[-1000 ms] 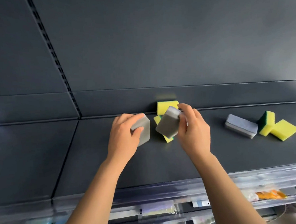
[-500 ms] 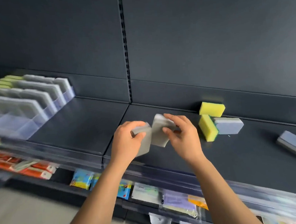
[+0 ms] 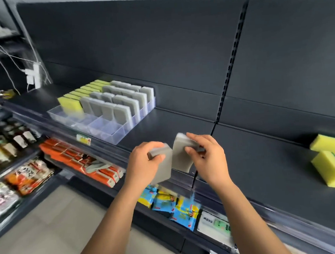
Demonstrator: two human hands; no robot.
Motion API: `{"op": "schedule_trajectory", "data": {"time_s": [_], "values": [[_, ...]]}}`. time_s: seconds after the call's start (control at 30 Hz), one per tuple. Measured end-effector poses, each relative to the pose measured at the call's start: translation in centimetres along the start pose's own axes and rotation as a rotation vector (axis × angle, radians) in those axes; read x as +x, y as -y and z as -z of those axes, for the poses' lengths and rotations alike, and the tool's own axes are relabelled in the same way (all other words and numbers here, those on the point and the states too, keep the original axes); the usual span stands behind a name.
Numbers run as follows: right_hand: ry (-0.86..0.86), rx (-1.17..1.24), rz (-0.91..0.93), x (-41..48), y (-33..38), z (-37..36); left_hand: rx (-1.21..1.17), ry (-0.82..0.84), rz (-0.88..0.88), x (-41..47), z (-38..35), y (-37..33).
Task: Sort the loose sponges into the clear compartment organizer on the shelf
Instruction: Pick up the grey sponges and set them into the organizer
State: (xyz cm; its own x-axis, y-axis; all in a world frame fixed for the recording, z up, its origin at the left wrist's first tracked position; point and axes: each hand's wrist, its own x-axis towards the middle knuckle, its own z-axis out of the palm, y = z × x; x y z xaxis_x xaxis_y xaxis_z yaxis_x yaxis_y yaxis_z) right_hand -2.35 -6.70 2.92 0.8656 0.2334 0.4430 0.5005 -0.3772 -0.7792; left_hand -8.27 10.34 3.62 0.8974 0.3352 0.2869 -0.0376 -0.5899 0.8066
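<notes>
Left grip (image 3: pixel 143 162) holding grey sponge (image 3: pixel 162 170), long axis seemingly upright, right grip (image 3: pixel 210 161) pinching second sponge (image 3: pixel 180 155), both right of organizer (image 3: pixel 113 135), shelf-tag (image 3: pixel 83 139) print blurred

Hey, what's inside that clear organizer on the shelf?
The clear organizer holds upright yellow sponges in its left row and grey sponges in the others; the front compartments look empty. Rear sponges are mostly hidden behind the front ones.

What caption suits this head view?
Left hand grips one grey sponge, right hand a second sponge, right of the organizer; yellow sponges lie loose.
</notes>
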Motion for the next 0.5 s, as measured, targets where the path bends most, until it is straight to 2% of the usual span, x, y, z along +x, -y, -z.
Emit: {"op": "schedule_trajectory", "data": {"time_s": [0.27,0.5], "values": [[0.009,0.010,0.026,2.4,5.4,-11.8,-0.016,-0.009,0.048,2.9,10.4,7.3],[0.020,0.056,0.033,5.3,8.9,-19.0,0.034,-0.052,0.072,6.1,17.2,12.1]]}}
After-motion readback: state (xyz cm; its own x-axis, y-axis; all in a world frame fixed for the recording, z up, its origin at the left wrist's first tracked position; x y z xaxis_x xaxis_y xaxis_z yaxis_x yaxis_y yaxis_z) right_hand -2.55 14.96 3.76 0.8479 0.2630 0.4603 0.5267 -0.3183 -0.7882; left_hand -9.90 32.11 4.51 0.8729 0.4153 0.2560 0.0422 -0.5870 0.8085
